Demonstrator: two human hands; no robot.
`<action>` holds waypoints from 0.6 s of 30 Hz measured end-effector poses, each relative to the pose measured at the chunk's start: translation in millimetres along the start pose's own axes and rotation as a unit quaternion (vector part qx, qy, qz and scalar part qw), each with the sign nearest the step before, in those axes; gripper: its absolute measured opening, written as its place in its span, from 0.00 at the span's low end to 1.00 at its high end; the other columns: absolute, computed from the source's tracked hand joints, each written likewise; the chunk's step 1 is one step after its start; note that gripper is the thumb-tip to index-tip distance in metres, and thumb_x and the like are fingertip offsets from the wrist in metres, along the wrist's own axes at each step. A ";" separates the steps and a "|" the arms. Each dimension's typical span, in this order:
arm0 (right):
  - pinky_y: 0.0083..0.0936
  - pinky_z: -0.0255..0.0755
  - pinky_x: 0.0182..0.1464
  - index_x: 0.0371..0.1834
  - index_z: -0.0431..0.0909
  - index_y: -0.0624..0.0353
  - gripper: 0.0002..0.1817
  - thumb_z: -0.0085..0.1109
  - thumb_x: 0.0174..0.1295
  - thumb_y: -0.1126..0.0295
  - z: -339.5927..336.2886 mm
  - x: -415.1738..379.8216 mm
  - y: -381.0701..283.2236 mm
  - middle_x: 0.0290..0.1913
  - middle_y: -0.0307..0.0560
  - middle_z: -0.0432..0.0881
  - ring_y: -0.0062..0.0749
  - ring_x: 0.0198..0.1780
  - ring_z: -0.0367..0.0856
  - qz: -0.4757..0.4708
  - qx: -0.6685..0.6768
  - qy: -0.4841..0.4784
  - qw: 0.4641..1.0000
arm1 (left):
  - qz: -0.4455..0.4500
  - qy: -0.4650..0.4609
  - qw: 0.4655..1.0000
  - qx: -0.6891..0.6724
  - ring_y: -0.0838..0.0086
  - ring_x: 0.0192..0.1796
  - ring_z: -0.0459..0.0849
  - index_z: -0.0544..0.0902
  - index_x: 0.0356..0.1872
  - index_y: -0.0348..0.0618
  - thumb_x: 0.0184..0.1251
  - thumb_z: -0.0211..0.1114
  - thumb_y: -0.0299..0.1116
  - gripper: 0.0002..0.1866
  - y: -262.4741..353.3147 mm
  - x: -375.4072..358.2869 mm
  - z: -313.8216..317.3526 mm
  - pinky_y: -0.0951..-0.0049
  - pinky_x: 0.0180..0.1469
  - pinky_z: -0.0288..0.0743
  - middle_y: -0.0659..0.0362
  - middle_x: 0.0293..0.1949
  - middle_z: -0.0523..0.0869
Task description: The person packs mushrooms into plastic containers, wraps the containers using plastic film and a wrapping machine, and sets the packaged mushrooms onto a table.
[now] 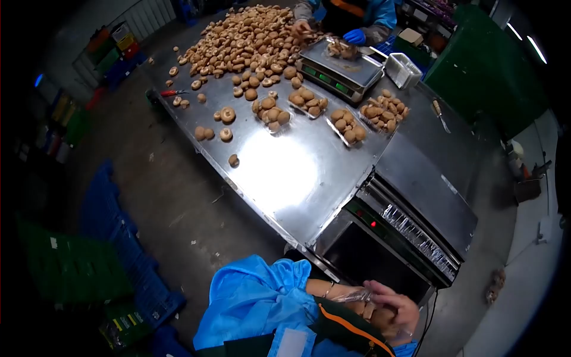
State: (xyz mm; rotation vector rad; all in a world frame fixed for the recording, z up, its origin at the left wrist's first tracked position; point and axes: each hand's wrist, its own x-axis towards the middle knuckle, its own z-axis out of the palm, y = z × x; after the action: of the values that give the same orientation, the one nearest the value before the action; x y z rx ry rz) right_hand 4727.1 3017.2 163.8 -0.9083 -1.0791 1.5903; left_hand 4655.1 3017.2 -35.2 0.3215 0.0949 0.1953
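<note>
Close to my body at the bottom, a film-wrapped pack of mushrooms is held between my two hands. My left hand comes in from the blue sleeve, with a bracelet at its wrist; its fingers are mostly hidden behind the pack, but it grips the near side. Curled over the pack's right side is my right hand, its fingers bent across the clear film. Just beyond them is the wrapping machine, with a black plate, a red light and a shiny film strip.
Several trays of mushrooms stand on the metal table, with a large mushroom heap behind. A co-worker's blue-gloved hand is at a scale. Empty trays and a knife lie right; crates stand left.
</note>
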 end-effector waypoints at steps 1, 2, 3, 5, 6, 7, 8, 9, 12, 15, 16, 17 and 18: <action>0.46 0.60 0.61 0.48 0.71 0.70 0.33 0.43 0.61 0.45 -4.7 2.3 0.0 0.57 0.68 0.67 0.53 0.57 0.68 0.010 0.021 -0.092 0.995 | 0.012 -0.001 1.000 -0.019 0.81 0.42 0.74 0.70 0.52 0.38 0.68 0.48 0.39 0.18 3.7 -1.9 2.1 0.79 0.46 0.69 0.60 0.48 0.76; 0.45 0.57 0.62 0.52 0.68 0.71 0.39 0.40 0.59 0.39 5.0 -6.9 1.0 0.60 0.69 0.62 0.56 0.61 0.64 0.053 0.044 0.016 0.998 | 0.037 0.002 0.999 -0.038 0.81 0.43 0.74 0.69 0.54 0.38 0.68 0.47 0.39 0.19 8.3 -4.3 2.5 0.79 0.47 0.69 0.60 0.49 0.76; 0.45 0.56 0.63 0.54 0.66 0.71 0.41 0.39 0.58 0.38 -4.3 -8.6 6.9 0.61 0.68 0.61 0.56 0.61 0.62 0.106 0.100 0.019 0.989 | 0.079 0.009 0.996 -0.051 0.81 0.43 0.74 0.68 0.55 0.38 0.69 0.47 0.40 0.20 20.0 -10.4 5.6 0.79 0.47 0.68 0.60 0.50 0.76; 0.46 0.54 0.64 0.57 0.63 0.70 0.44 0.37 0.56 0.35 -34.3 -4.0 28.8 0.62 0.68 0.59 0.57 0.63 0.60 0.211 0.219 0.028 0.952 | 0.193 0.040 0.980 0.013 0.81 0.47 0.73 0.64 0.60 0.39 0.70 0.45 0.43 0.23 62.3 -38.9 25.1 0.79 0.50 0.67 0.59 0.55 0.73; 0.42 0.55 0.64 0.62 0.54 0.73 0.46 0.40 0.56 0.37 -38.8 0.7 38.2 0.64 0.66 0.56 0.54 0.64 0.59 0.231 0.295 0.045 0.926 | 0.176 -0.002 0.984 -0.020 0.74 0.56 0.67 0.60 0.62 0.40 0.69 0.43 0.49 0.28 85.9 -56.3 32.9 0.75 0.57 0.61 0.56 0.59 0.67; 0.42 0.57 0.63 0.62 0.54 0.73 0.45 0.39 0.57 0.38 -40.7 5.2 44.0 0.63 0.65 0.57 0.54 0.63 0.60 0.271 0.333 0.052 0.902 | 0.159 -0.043 0.985 -0.054 0.67 0.64 0.62 0.55 0.65 0.41 0.67 0.40 0.56 0.33 106.5 -74.5 40.8 0.70 0.64 0.55 0.53 0.64 0.62; 0.42 0.58 0.63 0.62 0.54 0.72 0.45 0.38 0.58 0.38 -41.1 8.6 48.7 0.63 0.64 0.58 0.54 0.62 0.61 0.313 0.370 0.060 0.873 | 0.137 -0.029 0.989 0.040 0.67 0.63 0.63 0.55 0.65 0.40 0.67 0.40 0.56 0.34 120.3 -92.2 54.6 0.70 0.64 0.55 0.52 0.64 0.61; 0.42 0.59 0.62 0.62 0.54 0.72 0.44 0.38 0.58 0.39 -38.6 11.7 51.3 0.62 0.63 0.60 0.53 0.62 0.62 0.355 0.406 0.068 0.839 | 0.100 -0.001 0.969 0.226 0.67 0.60 0.68 0.55 0.66 0.44 0.65 0.49 0.51 0.32 139.0 -101.7 62.7 0.71 0.60 0.62 0.51 0.62 0.66; 0.39 0.61 0.61 0.62 0.56 0.65 0.41 0.37 0.58 0.38 -16.5 11.2 41.9 0.60 0.58 0.64 0.51 0.60 0.66 0.387 0.292 0.090 0.870 | 0.034 0.046 0.872 0.486 0.71 0.52 0.74 0.56 0.65 0.50 0.60 0.61 0.40 0.34 144.7 -114.1 83.3 0.76 0.50 0.70 0.52 0.52 0.76; 0.39 0.61 0.61 0.64 0.54 0.61 0.41 0.39 0.58 0.38 -13.5 0.0 38.3 0.61 0.55 0.63 0.49 0.60 0.65 0.327 0.332 0.112 0.878 | 0.107 0.154 0.909 0.371 0.73 0.52 0.74 0.56 0.65 0.49 0.63 0.58 0.39 0.31 111.2 -127.2 65.2 0.76 0.50 0.70 0.54 0.52 0.76; 0.39 0.60 0.61 0.65 0.54 0.60 0.41 0.40 0.58 0.38 -21.7 -2.4 42.5 0.62 0.54 0.63 0.48 0.60 0.65 0.283 0.335 0.110 0.892 | 0.151 0.167 0.919 0.323 0.74 0.54 0.73 0.56 0.65 0.46 0.65 0.56 0.37 0.29 95.8 -133.4 53.9 0.75 0.51 0.69 0.55 0.53 0.74; 0.39 0.60 0.60 0.65 0.53 0.60 0.41 0.41 0.58 0.39 -33.0 -10.1 47.1 0.62 0.53 0.63 0.48 0.60 0.65 0.233 0.338 0.108 0.905 | 0.242 0.192 0.914 0.263 0.74 0.55 0.72 0.58 0.64 0.44 0.66 0.55 0.36 0.27 73.6 -130.2 36.5 0.74 0.54 0.67 0.55 0.55 0.72; 0.40 0.60 0.60 0.65 0.53 0.59 0.41 0.41 0.58 0.39 -35.9 -11.7 46.9 0.62 0.52 0.62 0.47 0.60 0.65 0.181 0.339 0.106 0.917 | 0.292 0.235 0.893 0.249 0.76 0.53 0.72 0.58 0.63 0.45 0.66 0.55 0.35 0.27 70.6 -127.9 37.4 0.75 0.54 0.67 0.58 0.54 0.73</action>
State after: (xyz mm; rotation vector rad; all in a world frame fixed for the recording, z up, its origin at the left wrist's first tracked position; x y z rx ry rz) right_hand 4748.8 3007.4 108.4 -0.7891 -0.1595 1.9292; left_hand 4522.4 3045.3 30.7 0.8128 0.5363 0.8573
